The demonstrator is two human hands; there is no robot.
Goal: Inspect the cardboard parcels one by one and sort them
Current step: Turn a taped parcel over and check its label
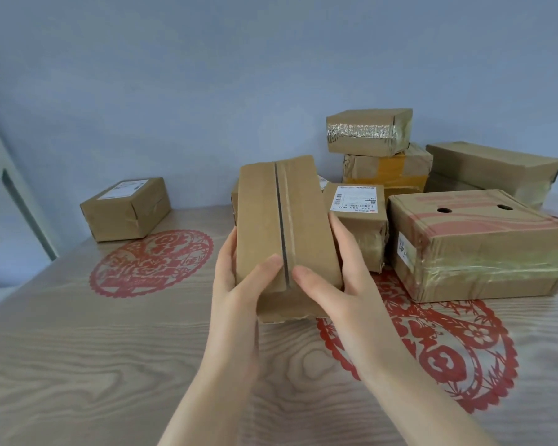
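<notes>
The table (78,349) has a pale wood-grain top that fills the lower half of the view and bears two red paper-cut patterns, a round one (152,262) at the left and a larger one (432,349) at the right, partly under the boxes. Behind it rises a plain blue-grey wall (207,75), and a white frame (13,194) slants up the left edge. Over the middle of the table, the long parcel (284,226) is gripped at its near end by both hands, its seamed face turned up and its far end raised toward the wall. The left hand (239,278) wraps its fingers along the left side with the thumb laid across the top by the seam. The right hand (335,278) does the same on the right side. Whether the parcel's near bottom edge touches the table cannot be told. It hides part of the pile behind it. Just to its right stands a labelled parcel (356,226), touching a big box (477,246) with red print and two holes in its top. Behind these, a yellow-taped parcel (387,170) carries a shiny-taped parcel (368,132) on top, and a flat box (493,169) lies at the far right. Well apart, at the far left by the wall, sits a lone parcel (126,209) with a white label.
</notes>
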